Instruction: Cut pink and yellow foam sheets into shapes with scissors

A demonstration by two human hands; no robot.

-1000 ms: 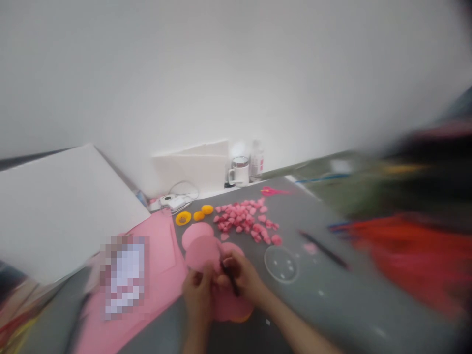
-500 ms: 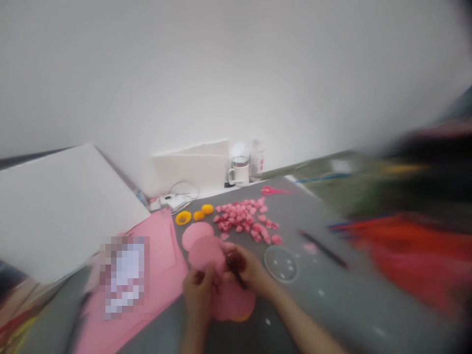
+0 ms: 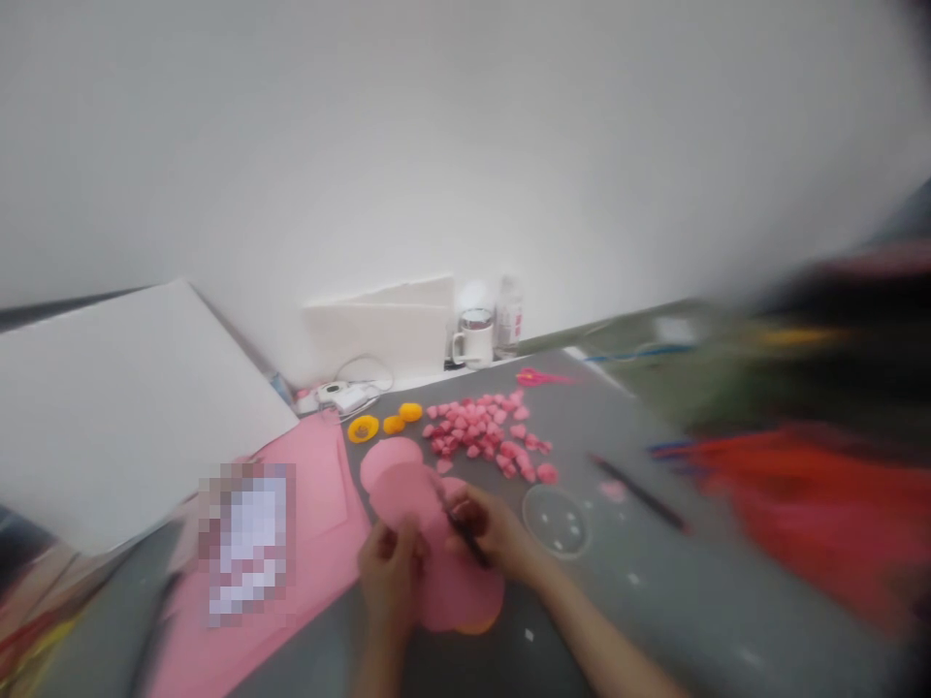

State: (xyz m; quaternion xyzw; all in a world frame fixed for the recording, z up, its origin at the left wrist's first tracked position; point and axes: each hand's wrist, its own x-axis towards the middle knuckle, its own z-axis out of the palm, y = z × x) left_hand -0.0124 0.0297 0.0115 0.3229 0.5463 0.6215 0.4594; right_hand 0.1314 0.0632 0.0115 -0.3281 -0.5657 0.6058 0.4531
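My left hand [image 3: 389, 574] pinches the near edge of a pink paper circle [image 3: 403, 494] and holds it up off the grey table [image 3: 655, 601]. My right hand [image 3: 491, 531] is closed round a dark pen-like tool [image 3: 465, 538], its tip at the circle's right edge. More pink circles lie beneath the hands, one [image 3: 462, 591] over an orange piece and one [image 3: 389, 454] farther back.
A heap of small pink hearts [image 3: 484, 431] lies behind the hands, with orange pieces [image 3: 382, 425] to its left. A clear round lid [image 3: 557, 519], a black pen [image 3: 640, 492], pink scissors [image 3: 538, 376], a white mug [image 3: 472, 339], pink sheets [image 3: 305, 543] and a white board [image 3: 109, 407] surround them.
The pink circle has turned slightly in my left hand, and my right hand with the dark tool has shifted a little to the right along its edge.
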